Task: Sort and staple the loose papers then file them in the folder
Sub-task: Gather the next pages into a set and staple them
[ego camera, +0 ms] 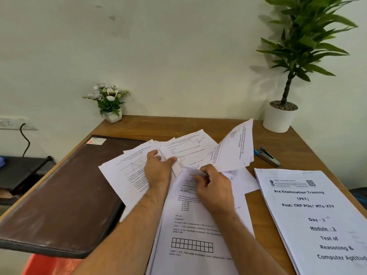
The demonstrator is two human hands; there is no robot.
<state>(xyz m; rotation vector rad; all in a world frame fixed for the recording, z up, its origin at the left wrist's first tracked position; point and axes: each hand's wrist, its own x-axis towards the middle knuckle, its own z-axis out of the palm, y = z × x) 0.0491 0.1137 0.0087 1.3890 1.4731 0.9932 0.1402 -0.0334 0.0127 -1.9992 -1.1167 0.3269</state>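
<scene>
Sorting step: left hand [158, 167] presses flat, fingers straight, on loose papers [186, 149] fanned mid-frame on the desk [309, 151], right hand [213, 185] pinches a sheet corner, folder [65, 195] lies left, stapler [267, 156] right; next probably needs lifting that sheet free.

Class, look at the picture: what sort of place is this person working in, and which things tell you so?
Probably a study or office desk. A wooden table carries loose exam papers, a brown folder and a stapler; a potted plant stands against the plain wall.
</scene>
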